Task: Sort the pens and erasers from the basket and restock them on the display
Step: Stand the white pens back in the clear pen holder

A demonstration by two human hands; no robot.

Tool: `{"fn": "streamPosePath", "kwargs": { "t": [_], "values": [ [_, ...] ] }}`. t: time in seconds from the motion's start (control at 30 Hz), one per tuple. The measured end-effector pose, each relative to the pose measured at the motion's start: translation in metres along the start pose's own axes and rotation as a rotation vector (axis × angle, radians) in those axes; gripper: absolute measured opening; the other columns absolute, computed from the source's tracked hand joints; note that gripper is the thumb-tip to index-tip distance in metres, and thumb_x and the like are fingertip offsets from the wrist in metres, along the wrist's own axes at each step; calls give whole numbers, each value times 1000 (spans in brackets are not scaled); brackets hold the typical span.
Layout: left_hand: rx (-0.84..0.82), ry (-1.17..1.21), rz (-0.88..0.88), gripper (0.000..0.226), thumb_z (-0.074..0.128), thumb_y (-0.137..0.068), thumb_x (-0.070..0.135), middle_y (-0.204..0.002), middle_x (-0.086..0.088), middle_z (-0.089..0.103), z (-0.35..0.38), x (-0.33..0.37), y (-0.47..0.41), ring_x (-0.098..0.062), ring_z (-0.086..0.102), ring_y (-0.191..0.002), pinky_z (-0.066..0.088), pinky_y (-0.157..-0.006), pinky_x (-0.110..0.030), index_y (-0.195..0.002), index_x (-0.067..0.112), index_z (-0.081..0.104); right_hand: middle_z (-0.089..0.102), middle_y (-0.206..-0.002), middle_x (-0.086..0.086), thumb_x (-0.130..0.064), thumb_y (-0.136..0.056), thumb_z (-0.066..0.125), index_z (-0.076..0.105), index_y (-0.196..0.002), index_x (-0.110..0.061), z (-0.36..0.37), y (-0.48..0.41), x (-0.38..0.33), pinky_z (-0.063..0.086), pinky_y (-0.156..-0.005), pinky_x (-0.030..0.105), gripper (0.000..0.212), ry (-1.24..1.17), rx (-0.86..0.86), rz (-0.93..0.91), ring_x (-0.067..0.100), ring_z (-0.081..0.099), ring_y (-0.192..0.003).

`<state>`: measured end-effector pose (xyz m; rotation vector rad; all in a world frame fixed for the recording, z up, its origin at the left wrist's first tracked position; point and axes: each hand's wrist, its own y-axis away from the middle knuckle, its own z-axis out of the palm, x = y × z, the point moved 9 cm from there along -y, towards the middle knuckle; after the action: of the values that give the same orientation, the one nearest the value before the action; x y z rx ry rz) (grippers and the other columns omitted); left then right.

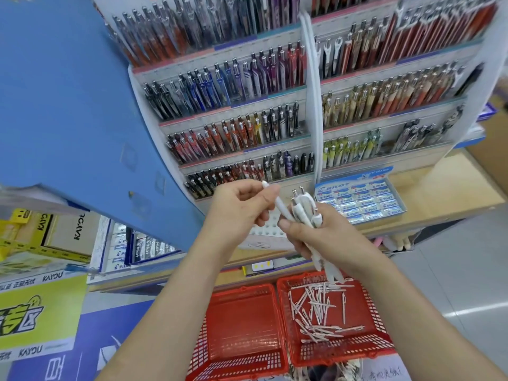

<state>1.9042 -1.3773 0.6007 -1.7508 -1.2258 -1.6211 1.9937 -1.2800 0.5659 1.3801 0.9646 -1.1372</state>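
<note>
Two hands hold white pens above two red baskets.

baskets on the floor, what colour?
Red, both baskets, slotted plastic walls; the head view shows them clearly.

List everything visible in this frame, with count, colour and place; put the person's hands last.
Pen display: one, white tiered rack, rows of mixed-colour pens, centre and top.
Eraser box: one, blue and white, at the display's foot, right of centre.
Left basket: one, red, bottom centre, looks empty.
Right basket: one, red, beside it on the right.
Loose pens: many, white, in the right basket.
Blue panel: one, left of the display.
Yellow boxes: several, far left.
Single pen: one, white, in the left hand.
Pen bundle: several, white, in the right hand.
Left hand: shut on the single pen.
Right hand: shut on the pen bundle.
</note>
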Motion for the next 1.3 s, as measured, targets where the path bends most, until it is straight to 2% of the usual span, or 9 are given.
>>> {"fn": "streamPosePath", "kwargs": {
  "t": [0.2,0.33,0.4,0.6,0.73,0.9,1.0,1.13,1.3],
  "values": [
    [167,297,57,15,65,-77,19,-69,-9,66,-43,14,10,-15,61,-58,53,-57,-20,-84,6,71,53,-58,6,-26,-82,63,66,-83,-7,-13,5,15,31,-43,22,19,-484,79,77,12,37,-40],
    [133,205,52,12,71,-71,11,-69,-11,70,-38,11,30,-19,67,-64,55,-61,-23,-82,8,72,53,-67,2,-18,-81,62,59,-76,-11,-12,-1,16,29,-38,15,9,-900,189,40,4,32,-39],
    [105,199,12,8,71,-73,1,-68,-13,70,-24,3,39,-20,67,-63,56,-60,-24,-80,6,71,54,-67,0,-13,-80,60,54,-82,-10,-2,-4,9,30,-37,14,7,-963,177,10,3,32,-40],
    [117,-7,-8,6,68,-83,10,-73,-10,70,-12,-3,44,-14,61,-65,56,-61,-30,-86,6,72,68,-72,9,-18,-75,66,64,-83,-4,5,-4,-9,28,-40,19,16,-570,151,-32,8,35,-41],
    [67,116,34,15,58,-90,13,-71,-3,64,-26,18,28,-13,56,-60,55,-58,-27,-100,12,70,63,-66,15,-26,-76,68,67,-74,-7,11,2,-23,31,-43,23,18,-259,1,-68,13,36,-44],
    [-18,11,24,9,66,-83,8,-64,-8,66,-33,23,25,-14,61,-57,53,-55,-22,-89,1,69,68,-71,10,-22,-82,67,66,-82,-3,14,5,-24,36,-47,21,20,-117,-93,-14,13,42,-50],
    [104,-5,48,4,69,-80,4,-69,-14,70,-55,24,26,-16,65,-57,54,-56,-22,-83,6,71,67,-68,8,-25,-85,67,65,-83,-8,-3,-1,-11,40,-46,22,17,-122,81,56,9,46,-45],
    [344,-230,121,18,73,-80,9,-60,2,69,-93,19,22,-14,66,-57,55,-59,-26,-72,25,71,59,-57,5,-37,-85,65,59,-87,-10,-37,-1,26,42,-41,23,28,-356,360,209,13,48,-42],
    [421,-493,93,15,72,-80,21,-59,14,67,-92,-15,17,-8,67,-64,58,-72,-33,-71,33,70,52,-58,3,-35,-90,62,59,-93,-12,-42,-1,62,39,-42,22,23,-512,428,300,14,46,-42]
  ]
}}
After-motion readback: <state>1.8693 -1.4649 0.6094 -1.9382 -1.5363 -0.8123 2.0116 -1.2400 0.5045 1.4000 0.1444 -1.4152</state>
